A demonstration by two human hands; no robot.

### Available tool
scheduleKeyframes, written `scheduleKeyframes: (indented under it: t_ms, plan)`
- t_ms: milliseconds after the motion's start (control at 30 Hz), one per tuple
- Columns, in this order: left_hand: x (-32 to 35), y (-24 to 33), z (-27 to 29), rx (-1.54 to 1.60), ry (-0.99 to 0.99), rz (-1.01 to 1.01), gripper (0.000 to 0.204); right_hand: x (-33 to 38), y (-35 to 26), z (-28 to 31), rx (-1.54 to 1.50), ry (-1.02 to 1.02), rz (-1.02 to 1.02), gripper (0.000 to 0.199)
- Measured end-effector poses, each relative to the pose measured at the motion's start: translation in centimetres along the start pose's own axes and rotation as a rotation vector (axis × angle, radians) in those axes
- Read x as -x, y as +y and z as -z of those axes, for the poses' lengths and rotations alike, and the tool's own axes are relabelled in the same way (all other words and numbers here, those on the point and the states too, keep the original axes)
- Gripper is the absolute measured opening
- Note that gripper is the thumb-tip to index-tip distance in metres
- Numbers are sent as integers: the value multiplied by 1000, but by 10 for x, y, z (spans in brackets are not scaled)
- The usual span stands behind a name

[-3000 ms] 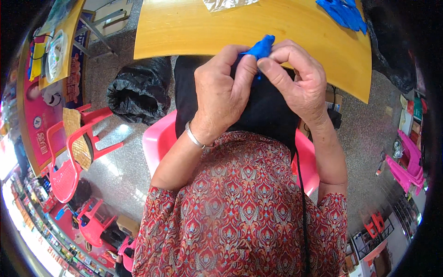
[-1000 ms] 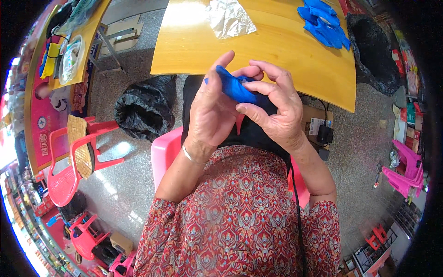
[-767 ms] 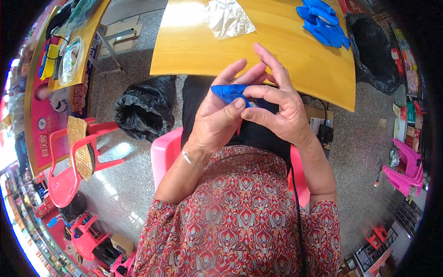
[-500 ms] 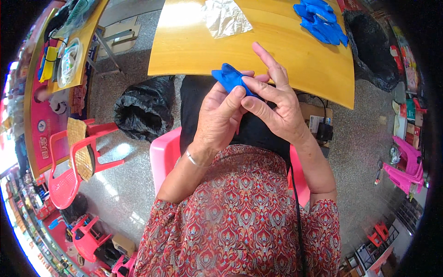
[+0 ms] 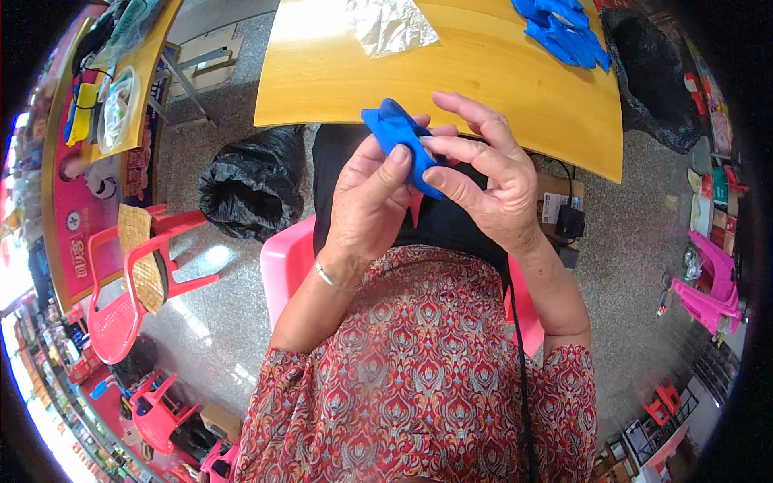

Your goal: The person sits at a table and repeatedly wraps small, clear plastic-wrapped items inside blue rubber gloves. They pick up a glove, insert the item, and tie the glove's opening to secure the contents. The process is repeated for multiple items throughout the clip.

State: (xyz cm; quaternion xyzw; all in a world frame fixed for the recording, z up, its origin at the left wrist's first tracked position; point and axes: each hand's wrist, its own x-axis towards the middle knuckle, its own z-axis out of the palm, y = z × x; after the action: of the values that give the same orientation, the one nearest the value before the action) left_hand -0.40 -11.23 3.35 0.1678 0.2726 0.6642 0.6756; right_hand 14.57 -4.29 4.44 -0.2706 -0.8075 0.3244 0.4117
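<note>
My left hand [image 5: 366,205] and my right hand [image 5: 487,173] meet over my lap, both pinching a small blue folded piece [image 5: 400,138]. The left thumb presses on its lower side and the right fingertips grip its right edge. Part of the blue piece is hidden behind my fingers. A silver bangle sits on my left wrist. A pile of similar blue pieces [image 5: 564,30] lies at the far right of the yellow wooden table [image 5: 499,80] in front of me. A crumpled clear plastic sheet [image 5: 390,22] lies on the table's far middle.
I sit on a pink plastic chair [image 5: 282,262]. A black bag [image 5: 250,181] stands open on the floor at my left, another black bag [image 5: 656,80] at the right. Red plastic chairs [image 5: 133,282] and a side table with goods [image 5: 105,105] are at the left.
My hands have kept turning and folding the blue piece close to the table's edge; it now sits upright between the left thumb and right fingertips, the right fingers more spread.
</note>
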Motion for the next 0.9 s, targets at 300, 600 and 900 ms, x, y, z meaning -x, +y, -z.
scheduleKeyframes:
  t_ms: [300, 600, 900]
  plan:
    - [-3, -8, -8, -30, 40, -38, 44, 1, -1, -3, 209, -40, 27, 38]
    - [-4, -11, 8, -48, 67, 57, 38, 7, 14, -1, -171, -101, -108, 33]
    - [-4, 1, 7, 69, -27, 230, 43, 0, 18, 12, -604, 39, -449, 27]
